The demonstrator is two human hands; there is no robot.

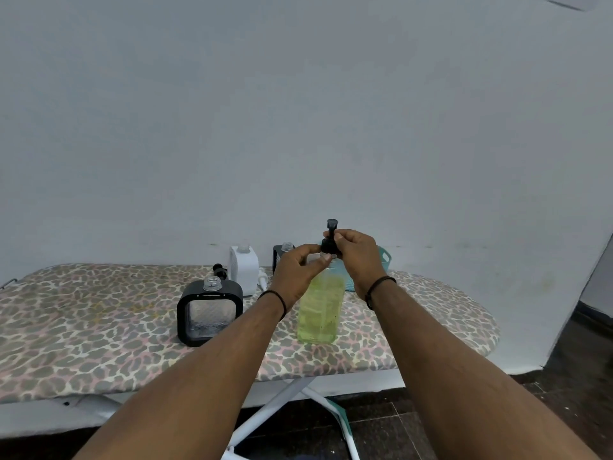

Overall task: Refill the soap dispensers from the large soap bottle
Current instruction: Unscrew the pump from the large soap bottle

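The large soap bottle [321, 310] stands upright on the ironing board [99, 343], towards its right half, filled most of the way with clear yellow-green liquid. Both hands meet at its top. The right hand [356, 257] has its fingers closed on the black pump [331, 239] at the collar, with the pump head sticking up above them. The left hand [298, 270] pinches the neck just below, thumb and forefinger together on it. It cannot be told whether the pump is seated on the neck or just clear of it.

Judging by the fill level, the bottle will be heavy, and its smooth, clear, probably plastic walls may give a little under a squeeze and turn slippery if soap runs down. A hold round the middle of the body with a second hand under the base would suit pouring better than the narrow neck.

Just to the left stands a black square dispenser [209, 315] with a clear window, its threaded mouth open and apparently empty. Behind it lies a loose black pump top [219, 270]. A white dispenser [244, 268], also open, stands further back, with a white pump [263, 280] lying beside it. Another dark dispenser [282, 254] and a teal basket [384, 257] are partly hidden behind the hands, near the wall.
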